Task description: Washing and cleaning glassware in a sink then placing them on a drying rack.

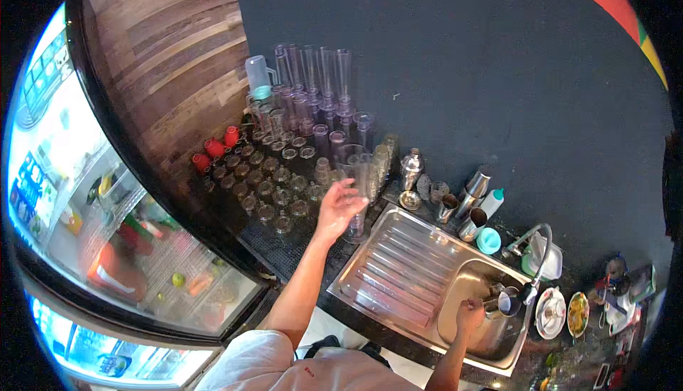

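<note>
My left hand point(341, 207) is at a tall clear footed glass point(358, 177) standing on the dark counter beside the drainboard. Its fingers are partly curled against the glass, slightly blurred, and whether they grip it is unclear. My right hand point(469, 314) is over the basin of the steel sink point(392, 271), fingers closed at the near side of a cup point(508, 302) under the spray head. More glassware point(496, 288) lies by the cup, partly hidden. Behind my left hand stand several tall purple-tinted glasses point(328, 81) in stacked rows.
Several glass mugs point(277, 196) crowd the counter at left, with red cups point(215, 148) behind. A cocktail shaker point(411, 169), metal tumblers point(472, 223) and a squeeze bottle point(492, 203) line the sink's back edge. The tap point(545, 247) arches over the basin. A glass-door fridge point(155, 241) borders the left.
</note>
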Motion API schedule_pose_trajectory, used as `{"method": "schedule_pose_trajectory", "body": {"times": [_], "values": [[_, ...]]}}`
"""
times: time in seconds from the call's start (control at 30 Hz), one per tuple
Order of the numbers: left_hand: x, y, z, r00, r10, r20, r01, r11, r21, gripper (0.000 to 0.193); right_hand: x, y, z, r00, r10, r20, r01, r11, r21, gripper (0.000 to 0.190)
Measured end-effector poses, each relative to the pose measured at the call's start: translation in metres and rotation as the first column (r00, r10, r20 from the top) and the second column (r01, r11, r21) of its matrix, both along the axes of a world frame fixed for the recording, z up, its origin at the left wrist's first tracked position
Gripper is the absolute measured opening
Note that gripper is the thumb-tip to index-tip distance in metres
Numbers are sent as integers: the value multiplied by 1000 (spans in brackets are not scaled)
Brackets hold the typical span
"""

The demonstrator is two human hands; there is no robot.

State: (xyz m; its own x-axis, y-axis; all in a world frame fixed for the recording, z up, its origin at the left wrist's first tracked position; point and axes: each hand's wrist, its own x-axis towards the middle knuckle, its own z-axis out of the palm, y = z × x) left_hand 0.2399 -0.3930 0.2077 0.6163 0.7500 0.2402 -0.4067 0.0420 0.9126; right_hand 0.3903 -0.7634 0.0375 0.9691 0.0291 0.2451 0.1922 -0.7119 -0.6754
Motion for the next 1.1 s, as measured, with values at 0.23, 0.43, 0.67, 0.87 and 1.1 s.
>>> {"method": "schedule_pose_trajectory", "body": {"times": [0.23, 0.43, 0.67, 0.87, 1.1], "values": [[49, -72, -61, 954, -228, -195, 170, 947, -274, 38, 7, 30, -22, 901, 429, -56, -362, 817, 449, 29], [123, -153, -132, 812, -576, 88, 359, 375, -855, 41, -43, 52, 53, 868, 462, -183, 8, 354, 935, 64], [102, -176, -105, 457, -855, 245, 306, -108, -946, 74, -40, 97, 184, 960, 278, 30, -278, 932, 234, 56], [111, -70, -37, -120, -762, -637, 890, 202, -410, 69, -29, 129, 241, 959, 205, 194, -253, 929, 271, 46], [107, 4, 5, 938, -319, -137, 299, 542, 786, 57, 8, 234, 279, 836, 521, 170, -541, 834, 108, 50]]}}
